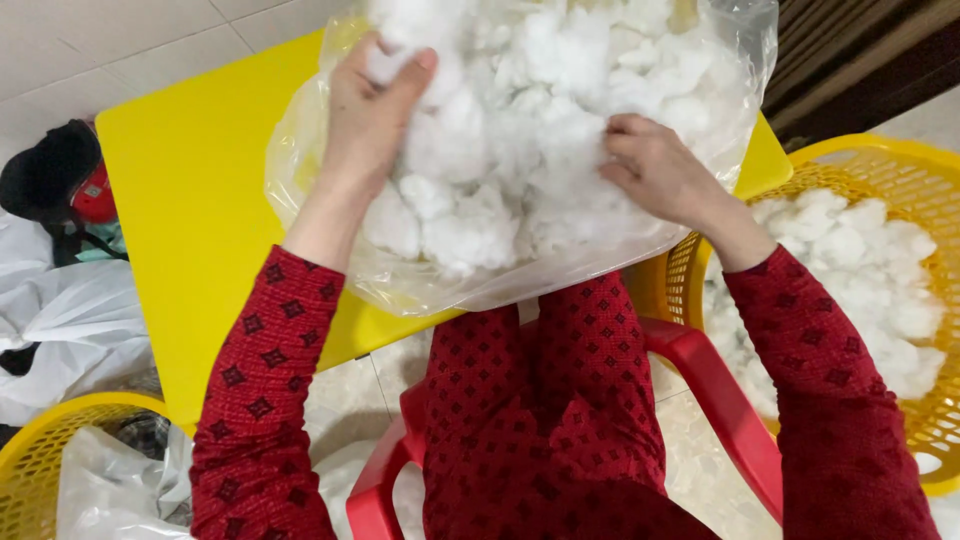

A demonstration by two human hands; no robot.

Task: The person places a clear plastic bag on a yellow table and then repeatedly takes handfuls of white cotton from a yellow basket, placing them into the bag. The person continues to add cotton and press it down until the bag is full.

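Note:
A clear plastic bag (pixel 300 150) full of white cotton fluff (pixel 520 150) lies open on a yellow table (pixel 190 190). My left hand (pixel 365 115) reaches into the bag and pinches a tuft of the fluff near the top left. My right hand (pixel 655 170) presses into the fluff on the right side, fingers curled into it. Both arms wear red patterned sleeves.
A yellow basket (pixel 900 170) holding white cotton stands at the right. A red plastic chair (pixel 720 390) is under me. Another yellow basket (pixel 40 460) with white plastic bags sits at the lower left, beside white cloth and a black and red object (pixel 60 180).

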